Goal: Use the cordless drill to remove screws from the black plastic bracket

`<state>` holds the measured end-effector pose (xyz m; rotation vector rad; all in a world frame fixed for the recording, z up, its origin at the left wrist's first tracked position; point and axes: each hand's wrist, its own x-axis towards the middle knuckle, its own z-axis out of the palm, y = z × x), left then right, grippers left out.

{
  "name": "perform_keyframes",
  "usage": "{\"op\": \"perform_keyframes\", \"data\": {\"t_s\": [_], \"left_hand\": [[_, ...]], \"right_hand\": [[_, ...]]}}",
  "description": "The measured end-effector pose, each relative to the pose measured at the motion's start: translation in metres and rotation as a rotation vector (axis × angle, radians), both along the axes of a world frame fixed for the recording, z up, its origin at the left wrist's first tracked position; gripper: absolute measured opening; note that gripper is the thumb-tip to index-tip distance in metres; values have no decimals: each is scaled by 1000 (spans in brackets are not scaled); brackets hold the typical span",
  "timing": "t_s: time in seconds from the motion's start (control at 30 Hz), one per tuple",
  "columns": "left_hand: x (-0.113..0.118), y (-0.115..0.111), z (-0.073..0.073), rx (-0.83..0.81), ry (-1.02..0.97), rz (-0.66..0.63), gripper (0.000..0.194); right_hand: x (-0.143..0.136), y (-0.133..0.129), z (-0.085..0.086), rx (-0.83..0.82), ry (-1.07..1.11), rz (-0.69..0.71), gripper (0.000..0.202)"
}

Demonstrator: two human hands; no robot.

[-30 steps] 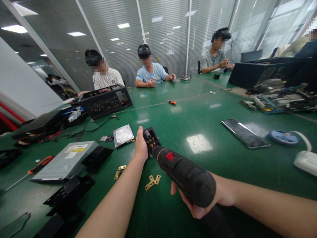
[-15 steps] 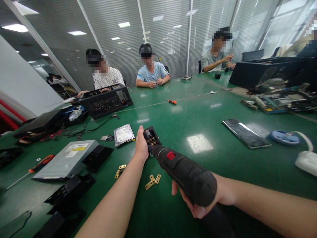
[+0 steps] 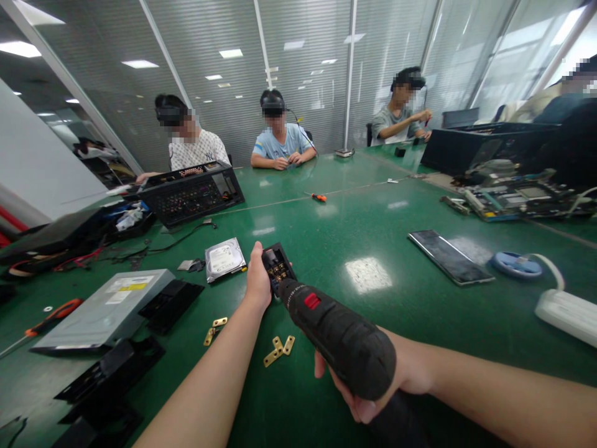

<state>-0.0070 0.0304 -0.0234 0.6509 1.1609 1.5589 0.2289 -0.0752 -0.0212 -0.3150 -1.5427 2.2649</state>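
Note:
My left hand (image 3: 259, 277) is closed round a small black box-like part (image 3: 276, 264) with brass or copper-coloured pieces inside its open face. In my right hand (image 3: 354, 395) is a black cordless drill (image 3: 342, 336) with a red switch on top. The drill's front end points at the black part's near end; its tip is hidden, so I cannot tell what it touches. Below my left hand, several small brass plates with holes (image 3: 278, 351) lie on the green table. More brass plates (image 3: 214, 330) lie left of my forearm.
To the left are a hard drive (image 3: 225, 259), a grey optical drive (image 3: 109, 311), black plastic parts (image 3: 109, 370) and a screwdriver (image 3: 53, 320). A phone (image 3: 448, 256) and a white power strip (image 3: 566, 314) lie right. Co-workers sit across the table beyond a black computer case (image 3: 193, 193).
The view has shifted slightly, so the table's things appear a little further left. Both hands keep their hold, with the drill still at the black part.

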Motion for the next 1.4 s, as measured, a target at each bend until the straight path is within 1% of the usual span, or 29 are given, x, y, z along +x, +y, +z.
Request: {"op": "perform_keyframes", "data": {"t_s": [0.17,0.27,0.37,0.47,0.7,0.97,1.17,1.27,1.4], "left_hand": [[2,-2,2,1,-7,-3,56],[2,-2,3,-9,5,-11,56],[2,-2,3,-8,13,-11,56],[2,-2,2,7,19,-10,56],[1,0,0,-2,18,-1,54],[1,0,-1,18,34,-5,54],[1,0,-1,13,23,-12,56],[1,-1,1,1,11,-7,55],[3,-1,3,-8,-10,13,53]], "right_hand": [[1,1,-1,38,-19,14,66],[1,0,-1,17,-28,13,69],[1,0,-1,-6,8,17,67],[0,1,-1,-5,24,28,65],[2,0,4,5,-13,36,64],[1,3,3,27,-21,43,64],[-1,-2,7,10,-26,1,63],[-1,-2,3,24,-29,1,63],[1,0,-6,62,-27,-14,68]]}}
